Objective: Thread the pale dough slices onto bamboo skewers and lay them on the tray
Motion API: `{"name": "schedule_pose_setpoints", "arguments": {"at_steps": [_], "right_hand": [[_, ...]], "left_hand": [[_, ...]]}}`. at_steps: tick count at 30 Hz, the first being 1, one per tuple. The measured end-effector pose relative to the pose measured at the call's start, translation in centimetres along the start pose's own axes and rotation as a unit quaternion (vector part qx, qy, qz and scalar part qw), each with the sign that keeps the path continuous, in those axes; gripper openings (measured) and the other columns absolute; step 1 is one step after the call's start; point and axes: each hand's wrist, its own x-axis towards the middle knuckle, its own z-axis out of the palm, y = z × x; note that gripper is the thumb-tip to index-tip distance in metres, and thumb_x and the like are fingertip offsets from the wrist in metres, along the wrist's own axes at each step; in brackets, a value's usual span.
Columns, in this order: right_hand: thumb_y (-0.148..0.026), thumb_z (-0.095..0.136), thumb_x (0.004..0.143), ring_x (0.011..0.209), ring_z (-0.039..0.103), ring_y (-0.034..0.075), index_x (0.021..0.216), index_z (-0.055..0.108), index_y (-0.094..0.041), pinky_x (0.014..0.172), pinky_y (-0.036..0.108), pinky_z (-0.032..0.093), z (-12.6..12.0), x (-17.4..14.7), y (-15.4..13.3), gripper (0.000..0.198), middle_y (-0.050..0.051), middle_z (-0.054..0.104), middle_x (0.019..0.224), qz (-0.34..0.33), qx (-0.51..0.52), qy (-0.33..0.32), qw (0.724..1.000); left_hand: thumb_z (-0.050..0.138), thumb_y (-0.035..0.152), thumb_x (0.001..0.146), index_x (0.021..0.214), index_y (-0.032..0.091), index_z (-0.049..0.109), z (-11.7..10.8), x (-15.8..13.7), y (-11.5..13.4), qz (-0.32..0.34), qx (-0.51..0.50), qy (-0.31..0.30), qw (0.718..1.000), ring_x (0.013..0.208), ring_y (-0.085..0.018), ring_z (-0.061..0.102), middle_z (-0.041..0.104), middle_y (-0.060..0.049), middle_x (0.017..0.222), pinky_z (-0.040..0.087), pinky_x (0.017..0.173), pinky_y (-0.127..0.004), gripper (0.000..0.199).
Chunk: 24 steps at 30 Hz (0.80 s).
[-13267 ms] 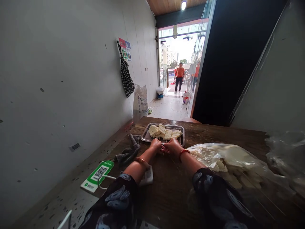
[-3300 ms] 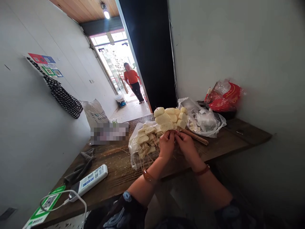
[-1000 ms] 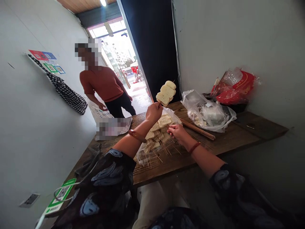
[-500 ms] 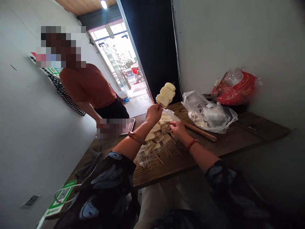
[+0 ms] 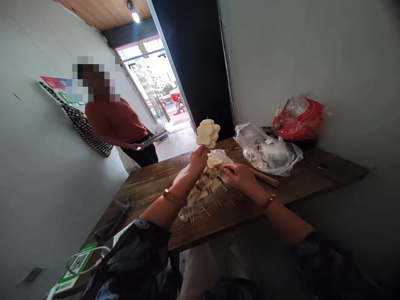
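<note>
My left hand [image 5: 199, 161] is closed around the lower sticks of a bunch of skewers [image 5: 208, 134], threaded with pale, cream-coloured slices and held upright above the table. Beside it, lower and to the right, my right hand [image 5: 240, 175] has its fingers pressed together at the edge of the pile; what they pinch, if anything, is too small to make out. The pile of skewered pale slices [image 5: 204, 185] lies on clear plastic under both hands. Thin sticks fan out from it towards me. My left forearm hides part of the pile.
A wooden table [image 5: 150, 179] carries a bundle of bare sticks [image 5: 265, 178], a clear plastic bag [image 5: 268, 152], a red package [image 5: 304, 121], a dark cloth [image 5: 115, 214] and a green QR-code card [image 5: 76, 266]. Across the table, a person [image 5: 115, 121] holds a tray [image 5: 153, 139].
The co-worker has lifted the tray off the table and stepped back. My left hand and its skewers have come slightly lower and left in view; my right hand stays by the pile.
</note>
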Motion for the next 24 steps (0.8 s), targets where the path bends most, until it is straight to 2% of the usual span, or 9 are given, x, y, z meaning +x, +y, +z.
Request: {"name": "schedule_pose_setpoints", "arguments": {"at_steps": [3,5,7,10,14,16,20,22,24], "right_hand": [[-0.030,0.046,0.093,0.087,0.066,0.020,0.101,0.069,-0.017,0.078,0.028,0.047,-0.6,-1.3,-1.7,0.027,0.006,0.074,0.096,-0.019,0.129,0.056,0.990],[-0.030,0.048,0.090,0.081,0.066,0.019,0.098,0.068,-0.019,0.073,0.029,0.049,-0.1,-1.8,-2.7,0.024,0.005,0.073,0.092,-0.026,0.198,0.077,0.977],[-0.027,0.049,0.087,0.082,0.065,0.020,0.100,0.066,-0.019,0.073,0.031,0.049,0.9,-2.3,-3.4,0.022,0.005,0.072,0.095,-0.028,0.240,0.100,0.965],[-0.025,0.050,0.085,0.085,0.064,0.021,0.105,0.062,-0.017,0.077,0.034,0.048,2.1,-3.4,-3.4,0.025,0.008,0.070,0.099,-0.014,0.289,0.141,0.947],[-0.031,0.053,0.084,0.089,0.062,0.022,0.107,0.059,-0.018,0.081,0.036,0.048,2.8,-5.4,-2.3,0.027,0.008,0.068,0.102,0.030,0.358,0.160,0.919],[-0.035,0.053,0.085,0.090,0.061,0.022,0.105,0.059,-0.019,0.081,0.036,0.047,2.5,-6.5,-1.7,0.026,0.007,0.067,0.100,0.075,0.382,0.175,0.904],[-0.037,0.056,0.084,0.089,0.060,0.020,0.095,0.059,-0.021,0.079,0.033,0.047,1.1,-8.9,-0.6,0.019,0.004,0.065,0.096,0.117,0.414,0.213,0.877],[-0.037,0.060,0.082,0.075,0.058,0.016,0.091,0.059,-0.022,0.067,0.028,0.048,0.4,-10.2,-0.3,0.018,0.001,0.064,0.085,0.134,0.430,0.198,0.871],[-0.039,0.063,0.081,0.055,0.050,0.011,0.090,0.059,-0.022,0.048,0.022,0.040,0.2,-11.2,-0.4,0.020,-0.003,0.057,0.070,0.166,0.435,0.166,0.869]], "left_hand": [[0.046,0.035,0.086,0.077,0.017,0.054,0.9,-2.6,1.1,-0.021,-0.148,-0.010,0.989,0.051,-0.009,0.045,0.052,0.002,0.059,0.036,0.052,-0.021,0.021],[0.049,0.037,0.085,0.077,0.017,0.056,1.8,-4.4,1.7,-0.024,-0.219,-0.023,0.975,0.063,-0.010,0.054,0.063,-0.003,0.076,0.042,0.059,-0.022,0.023],[0.052,0.039,0.085,0.082,0.016,0.059,2.8,-6.2,2.1,-0.032,-0.283,-0.034,0.958,0.069,-0.012,0.057,0.066,-0.007,0.091,0.046,0.063,-0.024,0.024],[0.051,0.037,0.085,0.090,0.016,0.061,4.7,-8.7,2.3,-0.043,-0.342,-0.034,0.938,0.069,-0.012,0.057,0.067,-0.006,0.092,0.047,0.065,-0.025,0.024],[0.047,0.028,0.087,0.090,0.015,0.063,7.2,-11.1,2.2,-0.028,-0.331,0.003,0.943,0.085,-0.014,0.059,0.068,-0.006,0.095,0.046,0.082,-0.025,0.020],[0.045,0.023,0.087,0.091,0.015,0.063,8.0,-11.9,2.1,-0.016,-0.306,-0.008,0.952,0.092,-0.014,0.059,0.067,-0.007,0.099,0.044,0.088,-0.025,0.020],[0.049,0.024,0.087,0.109,0.015,0.061,7.5,-13.0,1.2,0.023,-0.249,-0.114,0.961,0.098,-0.017,0.060,0.067,-0.009,0.107,0.046,0.088,-0.027,0.027],[0.052,0.027,0.086,0.115,0.014,0.060,6.4,-13.5,0.5,0.027,-0.225,-0.165,0.960,0.098,-0.018,0.061,0.067,-0.010,0.109,0.047,0.086,-0.027,0.033],[0.054,0.029,0.085,0.112,0.012,0.063,5.3,-14.0,-0.2,0.022,-0.206,-0.190,0.960,0.096,-0.019,0.061,0.068,-0.011,0.106,0.048,0.085,-0.027,0.033]]}}
